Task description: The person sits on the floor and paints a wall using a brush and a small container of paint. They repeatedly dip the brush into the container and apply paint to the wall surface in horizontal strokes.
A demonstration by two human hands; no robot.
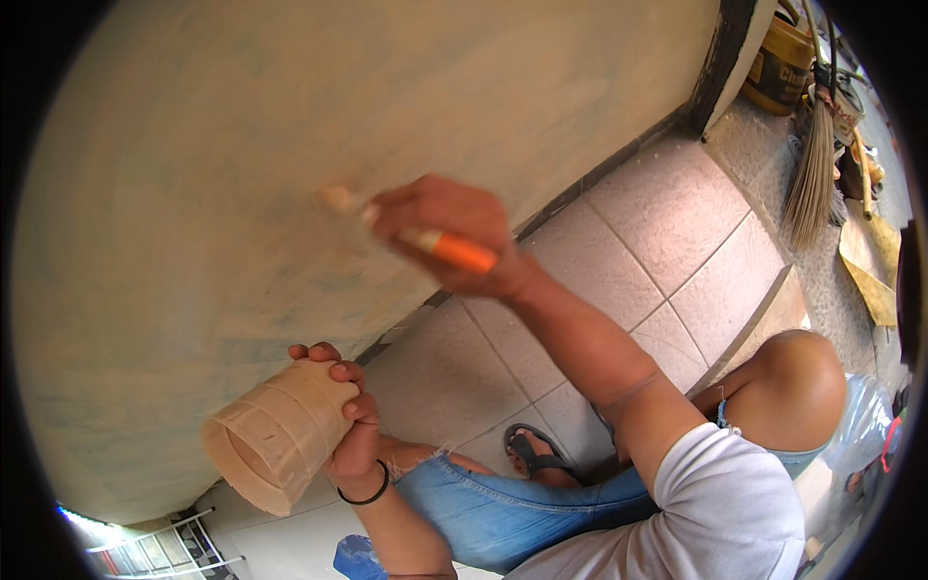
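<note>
My right hand [446, 228] grips a paintbrush [464, 251] with an orange handle end. Blurred by motion, its pale bristles lie against or very close to the beige painted wall [217, 145]; contact cannot be made out. Below and to the left, the fingers of my left hand [351, 413] wrap around the base of a cut plastic container [290, 417]. Its mouth tilts towards the lower left, and beige paint coats the plastic. Greenish-grey patches show through the wall's paint near the container.
Light floor tiles [667, 239] meet the wall along a dark bottom edge. A stick broom [812, 167] and a yellow bucket [779, 69] stand at the upper right, past a dark door-frame post [714, 72]. A clear plastic bottle [859, 424] is behind my bent knee. A white metal rack [167, 547] appears lower left.
</note>
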